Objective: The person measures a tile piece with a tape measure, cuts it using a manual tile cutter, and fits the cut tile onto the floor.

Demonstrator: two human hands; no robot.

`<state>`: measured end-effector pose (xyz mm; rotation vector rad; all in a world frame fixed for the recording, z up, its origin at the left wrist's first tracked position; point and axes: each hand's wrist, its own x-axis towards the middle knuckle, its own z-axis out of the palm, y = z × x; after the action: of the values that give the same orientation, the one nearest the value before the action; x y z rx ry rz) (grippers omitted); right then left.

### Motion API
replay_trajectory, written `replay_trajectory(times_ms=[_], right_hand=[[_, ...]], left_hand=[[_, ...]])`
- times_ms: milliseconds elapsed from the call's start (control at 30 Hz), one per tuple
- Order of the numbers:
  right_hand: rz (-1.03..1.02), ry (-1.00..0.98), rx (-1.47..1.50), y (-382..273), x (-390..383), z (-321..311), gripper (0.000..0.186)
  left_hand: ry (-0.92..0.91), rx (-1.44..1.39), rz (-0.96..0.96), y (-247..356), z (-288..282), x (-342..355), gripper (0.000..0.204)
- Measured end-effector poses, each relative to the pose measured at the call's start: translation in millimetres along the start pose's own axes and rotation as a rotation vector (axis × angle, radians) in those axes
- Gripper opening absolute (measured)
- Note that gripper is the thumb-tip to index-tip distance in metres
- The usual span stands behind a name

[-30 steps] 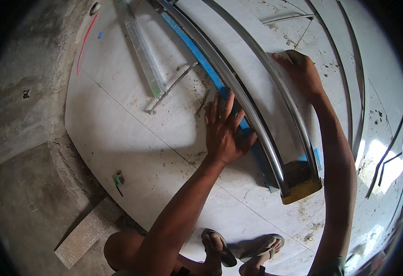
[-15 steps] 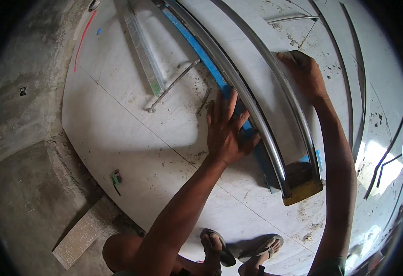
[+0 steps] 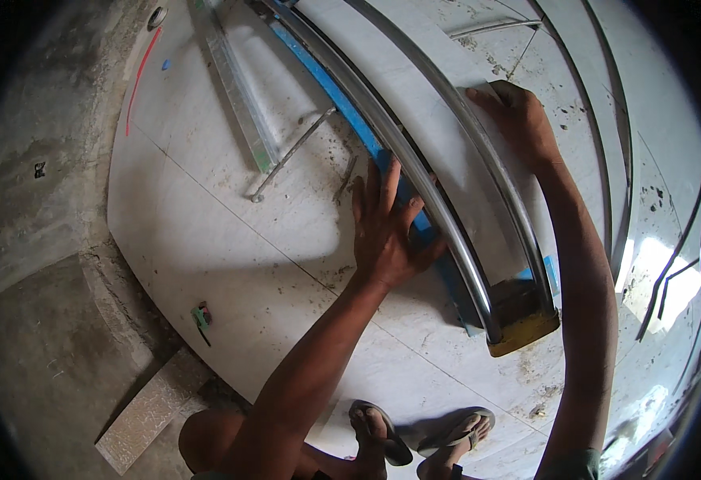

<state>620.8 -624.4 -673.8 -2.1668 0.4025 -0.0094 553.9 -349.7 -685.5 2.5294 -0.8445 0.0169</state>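
Floor: pale, dusty.
Twin rails: slant upper-left to lower-right — between hands.
Left hand: nearer, fingers spread, at blue bar.
Right hand: by slab — closure unclear.

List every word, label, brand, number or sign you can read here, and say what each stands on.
No readable text anywhere in this view.
Blue bar: no legible lettering.
Yellow end piece: no legible lettering.
Clear strip: no legible lettering.
Small dark mark on the grey concrete: too small and blurred to tell whether it is writing at all.
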Motion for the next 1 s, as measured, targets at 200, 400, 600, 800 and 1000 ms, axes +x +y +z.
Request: replay_trajectory(times_ms=[200,400,600,800,1000], right_hand=[[-0.061,-0.033,-0.021,3,-1,-8,0.046],[-0.019,-0.001,-0.001,0,-6,-1,0.046],[-0.006,0.005,-0.032,1,2,1,0.047],[-0.012,-0.029,-0.040,-1,0,-5,0.045],[0.004,-0.010,-0.002,-3,0,-4,0.041]], left_hand=[[-0.010,-0.025,0.004,0,-1,1,0.070],[-0.039,0.016,-0.005,-4,-1,-1,0.075],[-0.016,0.003,0.002,-5,1,1,0.071],[-0.026,-0.024,0.006,-6,0,1,0.068],[-0.030,-0.024,-0.020,-2,-2,1,0.068]])
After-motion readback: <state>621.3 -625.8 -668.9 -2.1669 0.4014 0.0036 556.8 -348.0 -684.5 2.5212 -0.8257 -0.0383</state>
